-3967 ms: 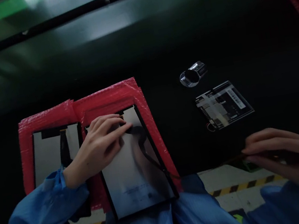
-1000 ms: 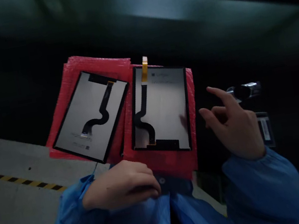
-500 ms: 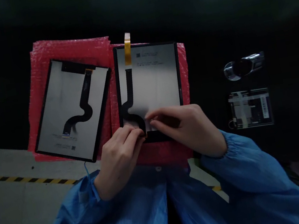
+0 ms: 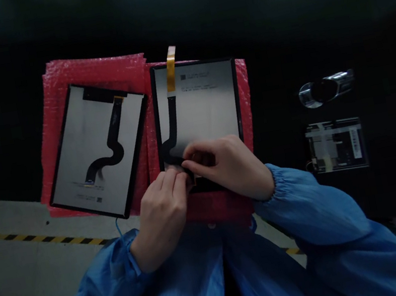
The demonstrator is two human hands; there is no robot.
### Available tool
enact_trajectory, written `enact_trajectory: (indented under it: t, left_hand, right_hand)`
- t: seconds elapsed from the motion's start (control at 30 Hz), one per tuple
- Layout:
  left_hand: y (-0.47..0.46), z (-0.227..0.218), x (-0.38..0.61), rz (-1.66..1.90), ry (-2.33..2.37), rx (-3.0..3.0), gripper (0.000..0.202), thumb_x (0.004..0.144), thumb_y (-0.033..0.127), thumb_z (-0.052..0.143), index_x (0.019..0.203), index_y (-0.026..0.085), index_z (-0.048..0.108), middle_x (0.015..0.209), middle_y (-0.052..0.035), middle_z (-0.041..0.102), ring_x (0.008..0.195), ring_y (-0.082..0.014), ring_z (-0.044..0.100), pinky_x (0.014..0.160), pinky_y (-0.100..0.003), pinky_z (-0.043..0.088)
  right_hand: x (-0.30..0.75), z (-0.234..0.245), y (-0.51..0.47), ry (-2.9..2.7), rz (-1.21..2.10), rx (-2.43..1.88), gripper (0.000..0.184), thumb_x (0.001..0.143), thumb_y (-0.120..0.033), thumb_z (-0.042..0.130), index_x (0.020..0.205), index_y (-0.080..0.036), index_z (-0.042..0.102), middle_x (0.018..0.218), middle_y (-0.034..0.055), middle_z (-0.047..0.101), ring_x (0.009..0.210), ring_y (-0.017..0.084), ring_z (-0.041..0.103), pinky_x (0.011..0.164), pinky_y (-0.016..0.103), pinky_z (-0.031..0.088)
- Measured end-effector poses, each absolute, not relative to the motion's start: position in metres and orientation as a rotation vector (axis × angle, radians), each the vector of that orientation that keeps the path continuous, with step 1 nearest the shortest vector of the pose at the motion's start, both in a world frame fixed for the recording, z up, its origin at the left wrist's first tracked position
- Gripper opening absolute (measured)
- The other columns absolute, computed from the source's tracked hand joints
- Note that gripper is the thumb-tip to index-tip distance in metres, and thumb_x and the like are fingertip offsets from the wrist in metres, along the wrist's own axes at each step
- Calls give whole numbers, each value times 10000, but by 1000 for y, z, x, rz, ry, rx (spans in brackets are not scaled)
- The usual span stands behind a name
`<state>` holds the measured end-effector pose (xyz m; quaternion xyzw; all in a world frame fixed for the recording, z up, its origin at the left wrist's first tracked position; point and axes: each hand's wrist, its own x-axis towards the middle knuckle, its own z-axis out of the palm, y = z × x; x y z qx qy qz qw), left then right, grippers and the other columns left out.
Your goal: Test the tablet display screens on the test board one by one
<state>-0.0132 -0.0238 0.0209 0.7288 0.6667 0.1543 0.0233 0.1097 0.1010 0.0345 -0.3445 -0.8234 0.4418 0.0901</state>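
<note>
Two flat display panels lie back-up on red bubble wrap (image 4: 92, 68) on a dark bench. The left panel (image 4: 96, 148) is tilted and carries a black flex cable. The right panel (image 4: 206, 108) has a black flex cable (image 4: 173, 127) ending in an orange strip (image 4: 170, 68) at its far edge. My left hand (image 4: 163, 210) and my right hand (image 4: 224, 166) meet at the near end of that cable, fingers pinched on it at the panel's near edge. Blue sleeves cover both arms.
A shiny metal cylinder (image 4: 325, 88) lies on the dark bench at the right, with a small circuit board module (image 4: 335, 145) just nearer than it. A grey floor with a yellow-black striped line (image 4: 37, 237) shows at the lower left.
Four seconds ago my left hand rested on a panel alone. Since then the right panel was turned round, and both hands came together at its near cable end; they closed tighter in the last half second.
</note>
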Motion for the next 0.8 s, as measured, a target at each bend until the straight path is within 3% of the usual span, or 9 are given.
enact_trajectory:
  t: [0.23,0.4,0.53,0.67,0.8]
  left_hand:
    - [-26,19,-13,568,2051,2183,89,965,140,484,918,135,560,861,-75,630,771,-206,592,682,-321,496]
    - [-26,27,-23,860,1884,1838,86,937,113,544,930,197,554,905,-3,629,844,-131,614,785,-254,487]
    - [-23,29,-26,965,1867,1827,112,906,94,578,934,201,565,886,10,641,825,-120,625,769,-240,480]
    - [-22,27,-24,957,1837,1835,95,918,130,567,961,215,571,917,3,661,825,-133,633,752,-254,493]
    - [-23,23,-24,942,1838,1836,69,923,157,570,952,220,574,905,4,661,790,-139,625,718,-261,493]
  right_hand:
    - [114,34,102,-2006,1534,-1023,108,846,-261,659,851,-154,674,712,8,668,628,115,598,597,230,468]
    - [129,34,116,-1403,1912,-946,227,870,-432,572,945,-221,540,837,-9,564,477,51,361,442,194,355]
    - [138,35,125,-1208,2029,-937,136,874,-359,441,934,-242,477,791,-12,387,525,93,232,458,183,339]
    - [142,36,124,-1060,2196,-852,219,847,-271,325,923,-220,524,762,0,286,602,136,264,490,188,363]
    - [145,32,121,-1068,2238,-735,289,898,-347,418,1026,-199,630,783,5,342,601,114,268,498,177,365]
